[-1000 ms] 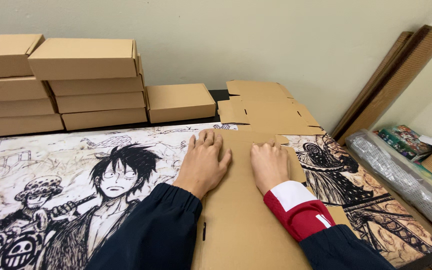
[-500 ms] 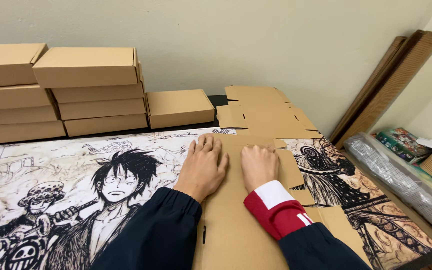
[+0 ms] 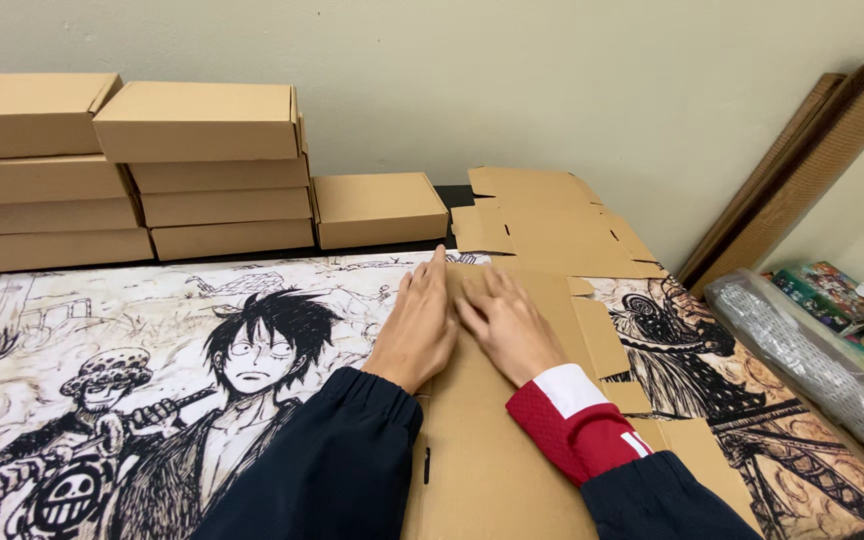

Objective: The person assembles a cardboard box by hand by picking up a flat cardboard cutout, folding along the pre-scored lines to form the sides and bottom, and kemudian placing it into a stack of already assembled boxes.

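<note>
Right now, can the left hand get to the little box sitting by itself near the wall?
Probably yes. The left hand lies flat on the cardboard sheet, and only bare printed mat lies between it and the single box.

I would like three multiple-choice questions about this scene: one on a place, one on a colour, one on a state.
1. Where do both hands rest?
A. on the flat cardboard sheet
B. on the stacked boxes
C. on the wall

2. What colour is the right sleeve's cuff?
A. green
B. red and white
C. yellow

3. How are the stacked boxes?
A. open
B. crushed
C. closed

Answers:
1 A: the left hand and right hand lie flat on the cardboard sheet.
2 B: the cuff shows red with white.
3 C: the stacked boxes have lids shut.
</note>
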